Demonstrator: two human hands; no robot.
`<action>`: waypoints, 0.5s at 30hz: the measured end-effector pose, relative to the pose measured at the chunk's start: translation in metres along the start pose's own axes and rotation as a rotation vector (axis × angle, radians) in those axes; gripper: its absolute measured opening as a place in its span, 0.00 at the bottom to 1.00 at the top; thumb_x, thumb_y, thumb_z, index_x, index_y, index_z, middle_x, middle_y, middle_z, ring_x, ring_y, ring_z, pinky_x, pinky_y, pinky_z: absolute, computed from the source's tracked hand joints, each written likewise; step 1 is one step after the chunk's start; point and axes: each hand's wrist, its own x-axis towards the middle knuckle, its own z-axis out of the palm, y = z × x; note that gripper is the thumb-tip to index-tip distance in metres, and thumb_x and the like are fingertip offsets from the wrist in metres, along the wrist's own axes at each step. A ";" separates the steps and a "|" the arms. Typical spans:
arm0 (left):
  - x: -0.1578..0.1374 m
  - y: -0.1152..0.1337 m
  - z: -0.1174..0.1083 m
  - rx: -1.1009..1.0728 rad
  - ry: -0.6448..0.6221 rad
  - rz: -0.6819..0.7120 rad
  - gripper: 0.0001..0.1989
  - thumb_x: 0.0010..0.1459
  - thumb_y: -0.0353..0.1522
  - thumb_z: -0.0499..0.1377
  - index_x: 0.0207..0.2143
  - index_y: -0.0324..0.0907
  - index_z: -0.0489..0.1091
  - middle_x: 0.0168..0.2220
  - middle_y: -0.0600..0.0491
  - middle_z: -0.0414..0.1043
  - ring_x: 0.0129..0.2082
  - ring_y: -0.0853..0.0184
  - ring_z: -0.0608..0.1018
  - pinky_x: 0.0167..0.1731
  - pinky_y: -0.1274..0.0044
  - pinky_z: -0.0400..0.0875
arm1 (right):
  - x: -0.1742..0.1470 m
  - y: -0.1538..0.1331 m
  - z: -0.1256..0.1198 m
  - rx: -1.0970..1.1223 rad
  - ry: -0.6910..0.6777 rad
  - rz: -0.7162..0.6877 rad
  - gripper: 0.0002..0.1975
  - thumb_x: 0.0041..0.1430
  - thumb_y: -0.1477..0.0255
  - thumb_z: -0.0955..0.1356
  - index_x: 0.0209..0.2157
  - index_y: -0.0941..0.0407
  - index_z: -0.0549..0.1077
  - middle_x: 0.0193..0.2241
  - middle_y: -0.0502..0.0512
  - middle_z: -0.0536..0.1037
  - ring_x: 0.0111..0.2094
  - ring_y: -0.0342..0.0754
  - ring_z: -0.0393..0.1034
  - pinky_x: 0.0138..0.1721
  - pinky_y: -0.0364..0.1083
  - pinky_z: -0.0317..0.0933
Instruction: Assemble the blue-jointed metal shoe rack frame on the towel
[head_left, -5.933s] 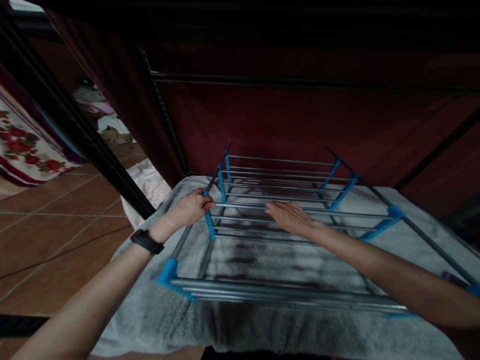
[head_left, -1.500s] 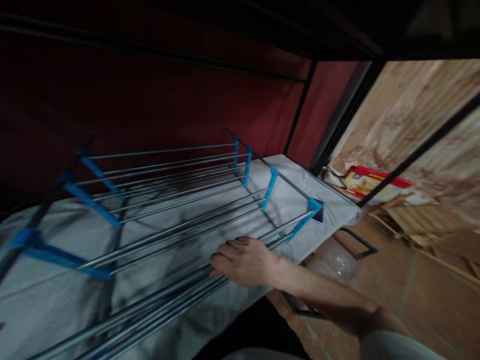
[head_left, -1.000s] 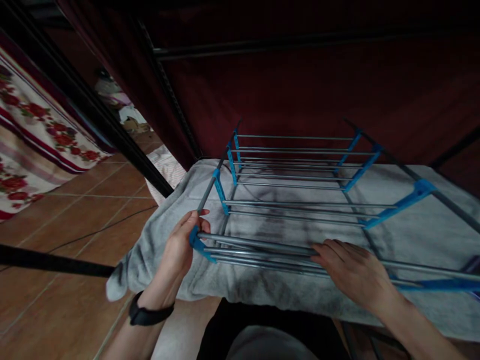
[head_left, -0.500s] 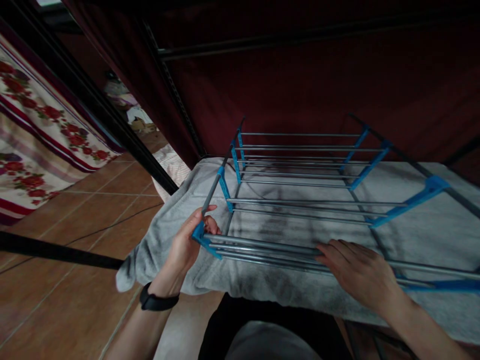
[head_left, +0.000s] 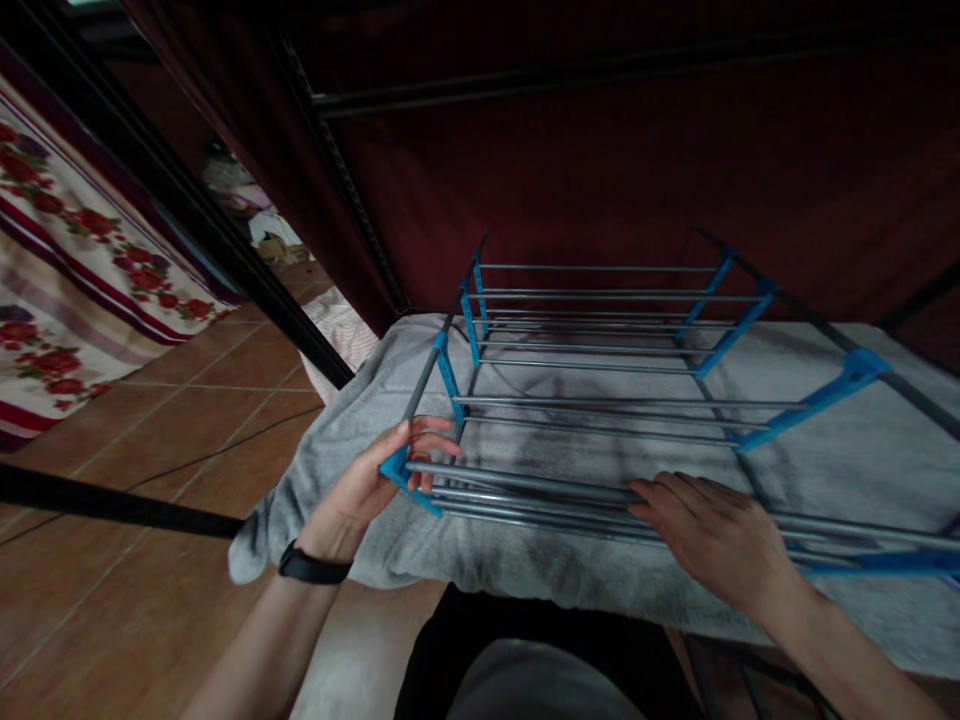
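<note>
Head view, looking down on a metal tube rack [head_left: 585, 402] with blue plastic joints, laid out on a grey fleece blanket [head_left: 300, 515] straight in front of the lap. At the near left corner, left hand [head_left: 386, 462] set around the left side pole [head_left: 424, 385] and against the blue corner joint [head_left: 395, 466] — fingers apart, reaching inward past the pole, perhaps to steady or feel out that corner. Farther along the same near edge, right hand [head_left: 709, 530] draped over the bundled front tubes [head_left: 517, 480], fingers together and clamped on them, tips hidden beneath; likely holding the frame down and level against the other hand's pressure. Spread flat, apparently, for easy reach to every joint, far rungs running toward a dark red curtain [head_left: 585, 180].

Soft underneath, creased, drooping over the near edge — probably some give under the poles. Around it, a black metal frame [head_left: 112, 503], brown tiled floor [head_left: 135, 610] crossed by a thin dark cable [head_left: 202, 462], floral fabric [head_left: 82, 250] hanging at left, and dim, indistinct clutter [head_left: 274, 235] behind. Low light throughout.
</note>
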 end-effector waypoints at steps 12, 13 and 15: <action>0.007 0.004 -0.005 -0.003 0.028 -0.094 0.20 0.53 0.46 0.64 0.33 0.36 0.75 0.29 0.44 0.77 0.18 0.65 0.74 0.19 0.78 0.69 | 0.006 -0.006 -0.011 0.001 -0.041 0.031 0.15 0.69 0.70 0.64 0.54 0.60 0.69 0.40 0.58 0.78 0.40 0.50 0.71 0.49 0.52 0.59; 0.007 0.005 -0.004 0.002 0.042 -0.091 0.20 0.52 0.47 0.65 0.33 0.36 0.75 0.28 0.44 0.77 0.19 0.65 0.74 0.19 0.77 0.69 | 0.000 -0.006 -0.015 0.014 -0.019 0.048 0.16 0.68 0.71 0.64 0.56 0.59 0.68 0.43 0.59 0.78 0.44 0.52 0.71 0.53 0.54 0.57; 0.008 0.005 -0.003 0.003 0.068 -0.091 0.20 0.50 0.46 0.66 0.32 0.37 0.75 0.28 0.45 0.77 0.19 0.65 0.74 0.20 0.77 0.69 | -0.024 -0.002 -0.023 0.034 0.060 0.137 0.18 0.66 0.72 0.66 0.57 0.56 0.67 0.48 0.60 0.76 0.50 0.54 0.69 0.58 0.57 0.53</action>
